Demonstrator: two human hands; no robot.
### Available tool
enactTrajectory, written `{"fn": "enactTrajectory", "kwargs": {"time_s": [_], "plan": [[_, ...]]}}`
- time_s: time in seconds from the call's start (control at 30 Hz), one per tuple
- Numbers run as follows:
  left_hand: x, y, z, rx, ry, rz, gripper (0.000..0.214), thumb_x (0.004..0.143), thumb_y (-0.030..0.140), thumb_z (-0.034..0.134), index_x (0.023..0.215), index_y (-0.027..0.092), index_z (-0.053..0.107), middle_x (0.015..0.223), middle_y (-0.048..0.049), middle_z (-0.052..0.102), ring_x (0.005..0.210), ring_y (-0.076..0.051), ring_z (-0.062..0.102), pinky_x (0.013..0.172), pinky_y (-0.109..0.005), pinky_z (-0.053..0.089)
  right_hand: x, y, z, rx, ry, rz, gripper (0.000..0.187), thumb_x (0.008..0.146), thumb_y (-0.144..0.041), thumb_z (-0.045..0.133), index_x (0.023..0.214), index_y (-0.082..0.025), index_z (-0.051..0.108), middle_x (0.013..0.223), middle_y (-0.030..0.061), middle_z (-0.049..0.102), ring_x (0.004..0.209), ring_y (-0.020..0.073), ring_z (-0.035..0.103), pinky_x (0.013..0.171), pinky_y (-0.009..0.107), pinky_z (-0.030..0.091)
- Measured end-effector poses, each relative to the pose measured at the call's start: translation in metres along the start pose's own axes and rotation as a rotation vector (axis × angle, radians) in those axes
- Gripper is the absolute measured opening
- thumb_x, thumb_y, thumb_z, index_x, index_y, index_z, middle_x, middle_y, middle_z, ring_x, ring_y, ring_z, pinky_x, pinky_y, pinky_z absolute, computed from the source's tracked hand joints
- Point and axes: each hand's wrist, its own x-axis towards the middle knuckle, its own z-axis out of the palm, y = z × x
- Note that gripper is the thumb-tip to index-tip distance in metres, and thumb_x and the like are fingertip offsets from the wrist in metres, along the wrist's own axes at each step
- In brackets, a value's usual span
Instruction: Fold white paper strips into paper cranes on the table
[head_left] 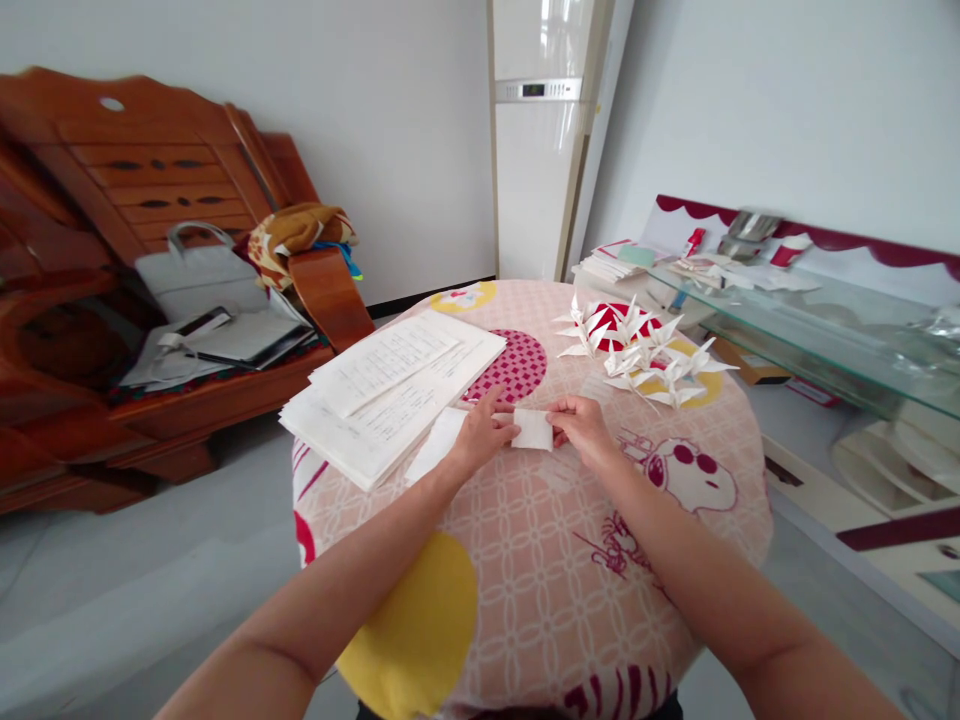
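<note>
A small folded white paper [533, 430] lies on the round table's patterned cloth [540, 560]. My left hand [484, 435] pinches its left edge with the index finger stretched across the top. My right hand [583, 425] pinches its right edge with curled fingers. Just left of my left hand lies a loose white sheet [435, 445]. A stack of printed papers [390, 395] sits further left. Several folded white paper cranes [645, 355] are gathered at the far right of the table.
A carved wooden bench [112, 260] at the left carries a grey bag [199, 270], papers and a patterned cloth bundle. A tall white appliance [544, 140] stands against the back wall. A glass-topped stand [825, 310] with cups and papers runs along the right.
</note>
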Motion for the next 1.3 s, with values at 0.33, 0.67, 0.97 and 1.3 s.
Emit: {"fn": "enactTrajectory", "kwargs": {"time_s": [0.33, 0.67, 0.97, 1.3], "plan": [[0.007, 0.015, 0.007, 0.391, 0.068, 0.178, 0.050, 0.074, 0.001, 0.066, 0.121, 0.016, 0.066, 0.119, -0.0099, 0.068, 0.099, -0.021, 0.069, 0.089, -0.036, 0.059, 0.006, 0.002, -0.010, -0.757, -0.005, -0.339, 0.013, 0.079, -0.014, 0.068, 0.087, -0.019, 0.077, 0.082, 0.0064, 0.077, 0.077, 0.0213, 0.070, 0.072, 0.030, 0.051], [0.000, 0.006, 0.011, 0.456, -0.205, 0.553, 0.025, 0.089, 0.007, 0.055, 0.097, 0.018, 0.076, 0.107, -0.0097, 0.076, 0.103, -0.021, 0.070, 0.094, -0.035, 0.056, 0.006, 0.006, -0.024, -0.791, -0.184, -0.628, 0.026, 0.079, 0.000, 0.059, 0.090, -0.015, 0.077, 0.092, 0.0087, 0.074, 0.086, 0.0196, 0.067, 0.079, 0.028, 0.049], [0.000, 0.005, 0.009, 0.453, -0.165, 0.475, 0.027, 0.083, 0.008, 0.065, 0.105, 0.018, 0.077, 0.115, -0.0104, 0.075, 0.109, -0.023, 0.070, 0.100, -0.038, 0.055, 0.010, 0.005, -0.025, -0.971, -0.140, -0.615, 0.022, 0.087, -0.006, 0.055, 0.084, -0.015, 0.074, 0.090, 0.0109, 0.069, 0.088, 0.0218, 0.063, 0.081, 0.031, 0.047], [0.003, 0.008, 0.005, 0.405, -0.187, 0.464, 0.023, 0.084, 0.007, 0.064, 0.098, 0.018, 0.078, 0.109, -0.0088, 0.076, 0.103, -0.021, 0.071, 0.095, -0.035, 0.056, 0.003, 0.005, -0.021, -0.792, -0.248, -0.721, 0.029, 0.077, 0.004, 0.057, 0.086, -0.017, 0.074, 0.096, 0.0080, 0.069, 0.094, 0.0212, 0.063, 0.086, 0.032, 0.048]]}}
